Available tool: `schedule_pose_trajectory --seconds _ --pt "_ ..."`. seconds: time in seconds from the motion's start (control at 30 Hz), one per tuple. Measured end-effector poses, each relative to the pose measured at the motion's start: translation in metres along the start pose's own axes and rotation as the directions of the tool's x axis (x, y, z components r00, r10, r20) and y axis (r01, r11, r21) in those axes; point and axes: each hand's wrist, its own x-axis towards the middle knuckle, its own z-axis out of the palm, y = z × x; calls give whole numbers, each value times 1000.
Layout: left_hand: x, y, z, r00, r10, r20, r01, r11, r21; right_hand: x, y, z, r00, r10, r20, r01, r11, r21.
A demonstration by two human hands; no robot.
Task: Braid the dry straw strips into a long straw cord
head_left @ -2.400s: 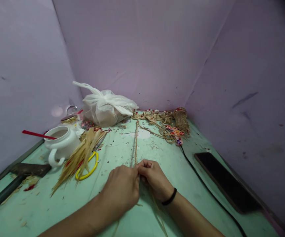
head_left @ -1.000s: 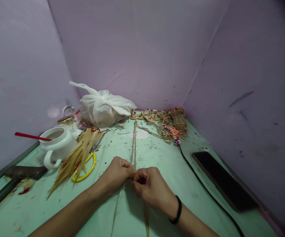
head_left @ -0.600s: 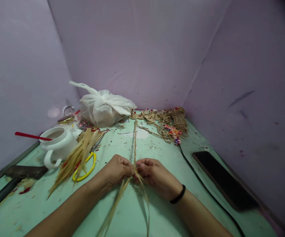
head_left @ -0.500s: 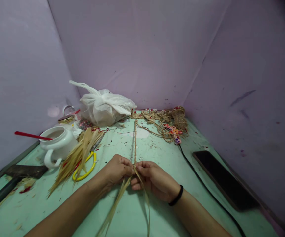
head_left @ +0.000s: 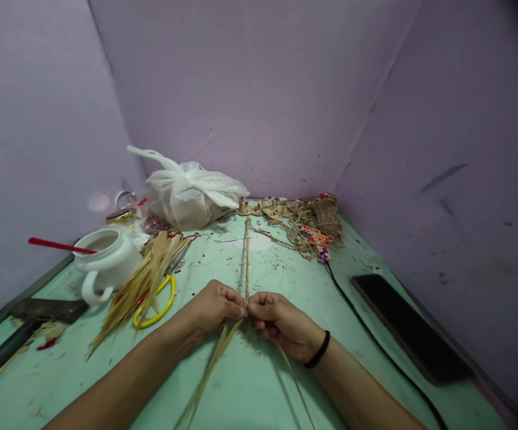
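A thin braided straw cord [head_left: 247, 257] runs straight from the back of the table toward me. Its near end sits between my two hands, which almost meet. My left hand [head_left: 220, 306] is closed in a pinch at the end of the braid, and loose pale fibre strands [head_left: 211, 367] trail down from it. My right hand [head_left: 285, 322], with a black band on the wrist, pinches at the same spot. A single fibre strand [head_left: 295, 379] hangs below the right hand. The exact crossing of strands is hidden by my fingertips.
To the left lie a bundle of dry fibre [head_left: 144, 280], yellow-handled scissors [head_left: 155, 319], a white pot [head_left: 110, 263] and a dark-bladed tool [head_left: 48, 310]. A tied plastic bag [head_left: 191, 194] and woven pieces [head_left: 325, 215] stand behind. On the right are a black phone [head_left: 411, 325] and cable [head_left: 366, 334].
My right hand's fingers have curled in more. The strand below it has swung to the right, away from the left-hand strands. The braid lies as before.
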Motion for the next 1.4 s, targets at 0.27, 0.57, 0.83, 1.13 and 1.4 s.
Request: schedule_pose_trajectory --seconds 0.27,0.57,0.83,1.13,1.4 --pt "5 -8 -4 996 90 -6 -88 987 132 -2 2 5 988 -135 -79 120 978 -170" --pt "4 -6 -5 983 183 9 -173 912 373 0 3 7 983 -124 -134 100 979 -176" --pt "-20 4 10 972 226 -68 -104 670 735 0 2 8 984 -101 -148 80 987 -143" --pt "-35 0 29 911 381 -158 -97 570 816 1 5 6 986 -110 -122 106 994 -36" --pt "-10 7 3 995 -97 23 96 994 54 1 2 -2 991 -129 33 129 992 1"
